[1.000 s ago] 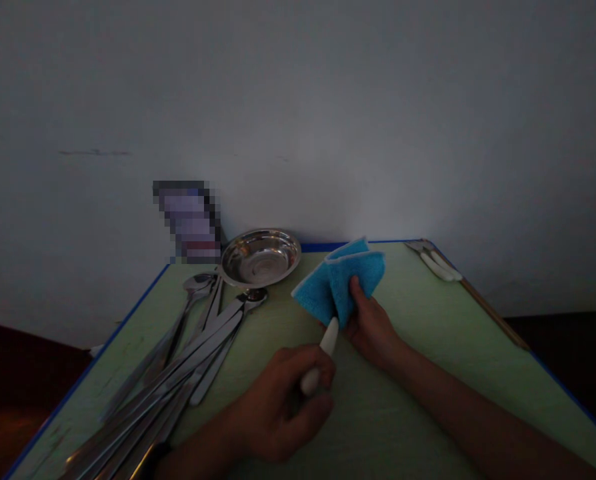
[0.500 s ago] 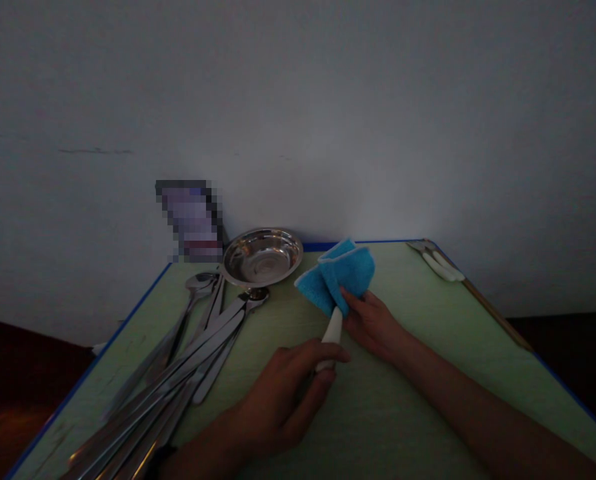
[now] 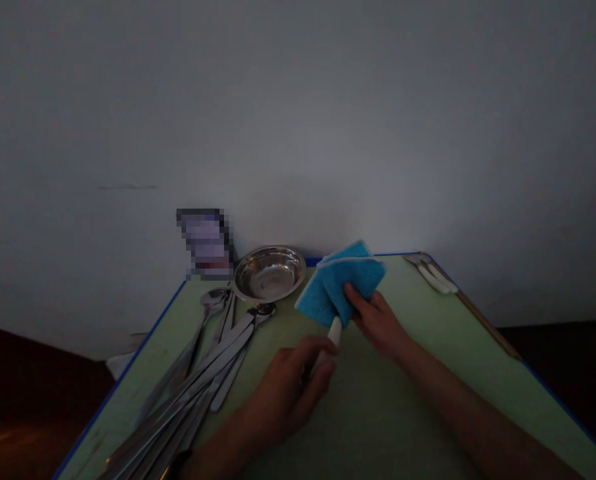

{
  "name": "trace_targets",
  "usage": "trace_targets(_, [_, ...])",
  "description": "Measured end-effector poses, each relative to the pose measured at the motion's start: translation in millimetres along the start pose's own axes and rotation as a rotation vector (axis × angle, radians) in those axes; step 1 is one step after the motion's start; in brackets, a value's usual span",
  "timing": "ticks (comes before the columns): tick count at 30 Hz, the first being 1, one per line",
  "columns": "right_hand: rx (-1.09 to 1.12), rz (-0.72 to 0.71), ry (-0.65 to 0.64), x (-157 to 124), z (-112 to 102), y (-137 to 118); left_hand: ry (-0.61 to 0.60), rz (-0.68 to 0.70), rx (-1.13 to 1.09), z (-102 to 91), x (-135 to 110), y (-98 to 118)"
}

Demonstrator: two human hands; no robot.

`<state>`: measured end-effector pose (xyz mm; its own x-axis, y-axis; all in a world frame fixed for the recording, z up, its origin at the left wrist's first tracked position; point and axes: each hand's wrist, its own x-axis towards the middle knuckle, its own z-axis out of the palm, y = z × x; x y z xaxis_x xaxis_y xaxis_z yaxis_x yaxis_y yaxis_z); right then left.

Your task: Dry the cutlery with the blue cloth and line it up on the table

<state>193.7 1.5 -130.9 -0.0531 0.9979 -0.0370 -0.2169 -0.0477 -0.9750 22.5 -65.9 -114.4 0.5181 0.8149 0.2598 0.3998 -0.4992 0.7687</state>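
White-handled utensil (image 3: 335, 330) is held above the table (image 3: 368, 417), its far end covered by a folded blue cloth (image 3: 348, 283); the head is hidden, type undetermined. Left hand (image 3: 293, 383): fingers clamped on the handle. Right hand (image 3: 382, 325): fingers clamped on the cloth, thumb against its near face. Long metal cutlery (image 3: 228, 351) lies in an overlapping pile on the table's left side. Metal bowl (image 3: 271, 277) sits beyond the pile, near the far edge. Two white-handled pieces (image 3: 437, 277) lie together at the far right corner.
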Motion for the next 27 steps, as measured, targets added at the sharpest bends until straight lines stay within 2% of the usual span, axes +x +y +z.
trace_targets(3, [-0.280,-0.179,0.012,15,4,-43,0.106,-0.190,-0.249,-24.7,22,14])
trace_targets(4, [-0.390,-0.233,0.041,19,6,-57,0.121,-0.226,-0.271,-35.6,31,20])
trace_targets(7, [-0.586,-0.297,0.092,29,12,-87,-0.033,-0.293,-0.091,-65.9,54,33])
trace_targets(9, [-0.606,-0.270,0.082,32,15,-95,-0.006,-0.311,0.050,-76.7,63,37])
trace_targets(11, [-0.600,-0.239,0.027,33,17,-97,0.027,-0.308,0.136,-78.8,67,37])
trace_targets(17, [-0.522,-0.198,-0.095,39,14,-99,-0.057,-0.275,0.196,-76.4,73,32])
trace_targets(20, [-0.444,-0.179,-0.127,43,11,-101,0.033,-0.274,0.215,-80.3,78,29])
trace_targets(23, [-0.417,-0.144,-0.070,47,6,-103,0.159,-0.286,0.201,-83.2,82,24])
trace_targets(27, [-0.388,-0.085,0.044,53,0,-101,0.257,-0.319,0.191,-84.3,86,15])
